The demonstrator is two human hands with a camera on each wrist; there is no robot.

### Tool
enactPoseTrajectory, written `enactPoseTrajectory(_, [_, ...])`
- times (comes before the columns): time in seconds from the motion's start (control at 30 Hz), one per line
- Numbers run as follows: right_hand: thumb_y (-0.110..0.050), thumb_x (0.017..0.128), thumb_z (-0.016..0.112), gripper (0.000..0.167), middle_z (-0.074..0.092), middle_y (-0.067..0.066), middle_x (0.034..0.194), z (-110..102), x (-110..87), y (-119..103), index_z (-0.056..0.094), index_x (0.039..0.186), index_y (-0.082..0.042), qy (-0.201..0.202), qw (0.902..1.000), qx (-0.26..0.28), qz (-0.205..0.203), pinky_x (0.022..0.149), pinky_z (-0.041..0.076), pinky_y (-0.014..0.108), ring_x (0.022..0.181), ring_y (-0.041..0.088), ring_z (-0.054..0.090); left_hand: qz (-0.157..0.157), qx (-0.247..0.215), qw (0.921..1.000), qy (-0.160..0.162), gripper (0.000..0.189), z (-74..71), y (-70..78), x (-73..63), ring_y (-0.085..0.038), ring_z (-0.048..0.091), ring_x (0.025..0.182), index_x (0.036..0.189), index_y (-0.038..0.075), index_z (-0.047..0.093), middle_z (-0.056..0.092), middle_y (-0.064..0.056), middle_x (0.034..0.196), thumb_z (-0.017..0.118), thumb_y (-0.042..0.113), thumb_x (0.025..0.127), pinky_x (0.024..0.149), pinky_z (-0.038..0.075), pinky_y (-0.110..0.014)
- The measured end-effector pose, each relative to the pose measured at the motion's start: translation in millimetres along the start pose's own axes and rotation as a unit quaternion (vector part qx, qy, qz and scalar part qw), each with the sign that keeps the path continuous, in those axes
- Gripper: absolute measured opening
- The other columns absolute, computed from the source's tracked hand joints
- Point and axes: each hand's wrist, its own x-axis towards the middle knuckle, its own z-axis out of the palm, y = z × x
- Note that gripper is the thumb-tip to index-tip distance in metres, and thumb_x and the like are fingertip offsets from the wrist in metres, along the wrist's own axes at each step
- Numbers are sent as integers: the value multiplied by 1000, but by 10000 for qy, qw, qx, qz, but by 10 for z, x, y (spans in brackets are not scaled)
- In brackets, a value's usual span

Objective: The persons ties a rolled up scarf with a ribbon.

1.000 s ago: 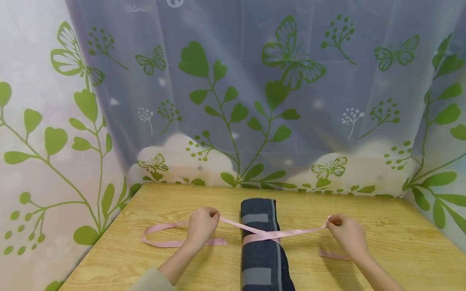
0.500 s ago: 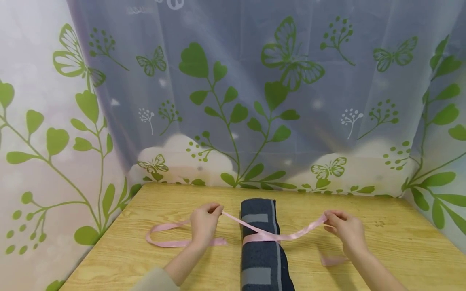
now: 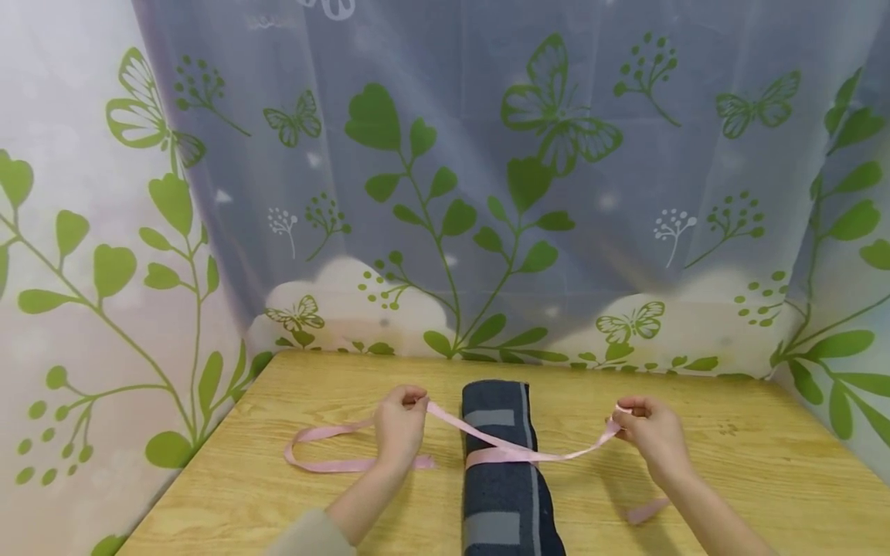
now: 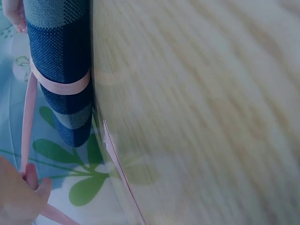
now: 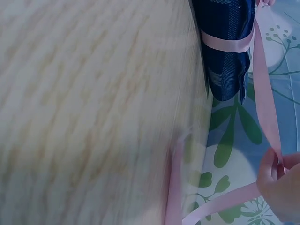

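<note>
A dark blue rolled cloth (image 3: 497, 483) with grey patches lies lengthwise on the wooden table. Around its middle runs a pink ribbon (image 3: 511, 454), its two ends crossing on top. To the left of the roll, my left hand (image 3: 401, 428) pinches one ribbon end between thumb and fingertips, raised above the table. My right hand (image 3: 653, 436) pinches the other end on the right side, where the ribbon sags slightly. In the left wrist view the ribbon band (image 4: 63, 87) wraps snugly around the roll; the right wrist view shows the band (image 5: 228, 44) too.
The ribbon's loose left tail (image 3: 327, 466) loops on the wooden table (image 3: 229, 494). A short right tail (image 3: 647, 511) hangs below the right hand. Behind the table hangs a curtain (image 3: 445, 193) printed with green leaves and butterflies.
My left hand has shifted slightly right and up. My right hand has moved a little left, and the ribbon on that side has gone from taut to sagging.
</note>
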Motion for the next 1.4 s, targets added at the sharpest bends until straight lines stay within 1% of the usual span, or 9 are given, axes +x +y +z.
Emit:
enactPoseTrajectory(0.17, [5,86,51,33,52,22,97,29,15,-27,48,116,17,-291,9980,-505,-229,65,53,24,75,16,64,-127,-137,9998,-70,7,30,40,15,-16,57,70,89,-1,64,60,-9,82,61,-3,83,54,45,-21])
enactPoseTrajectory(0.3, [3,86,48,34,52,28,107,55,13,-68,50,117,15,-526,9933,-941,-414,62,53,29,79,25,64,-273,-340,9988,-242,9,38,77,33,-12,47,59,92,-2,63,60,-9,81,57,-3,84,46,36,-18])
enactPoseTrajectory(0.43, [1,86,48,34,53,27,112,80,15,-107,53,119,10,-550,9895,-1234,-518,59,51,31,80,25,63,-477,-464,9972,-328,11,43,107,58,-11,40,55,94,-2,63,58,-9,84,56,-2,85,44,31,-19])
enactPoseTrajectory(0.53, [0,85,49,37,52,25,115,100,17,-127,53,121,6,-573,9868,-1405,-563,54,48,31,78,23,61,-635,-704,9948,-371,12,51,127,78,-11,48,63,95,-2,63,56,-10,87,57,-2,84,53,41,-20])
enactPoseTrajectory(0.63, [1,82,49,42,54,23,115,121,11,-151,53,123,3,-642,9844,-1522,-608,46,42,28,67,20,56,-800,-1118,9894,-469,14,58,150,93,-16,56,73,98,-5,61,55,-12,89,57,-4,84,68,50,-26])
enactPoseTrajectory(0.77, [2,81,48,42,56,23,113,150,4,-192,54,123,1,-727,9810,-1612,-800,41,36,25,58,18,50,-909,-1414,9838,-631,18,59,167,106,-19,58,77,101,-9,59,54,-13,87,57,-8,83,74,52,-31])
enactPoseTrajectory(1.1, [-11,90,54,28,63,14,100,231,-5,-302,61,114,0,-641,9701,-1992,-1229,43,38,27,68,18,57,-615,-1105,9874,-951,22,61,203,143,-13,57,69,108,-8,56,63,-15,86,55,-6,86,67,51,-28])
enactPoseTrajectory(1.3, [-13,89,60,16,65,7,90,276,6,-324,67,100,-4,-456,9568,-2338,-1668,64,46,35,81,22,59,-402,-538,9896,-1271,20,50,216,155,-12,49,59,108,-3,59,65,-13,85,50,2,91,52,38,-23])
enactPoseTrajectory(1.4, [-10,88,60,11,65,5,85,291,13,-337,66,95,-4,-475,9564,-2297,-1742,64,47,34,77,20,60,-202,-250,9880,-1509,22,43,214,164,-11,42,51,108,-3,59,65,-13,82,48,3,90,45,31,-22])
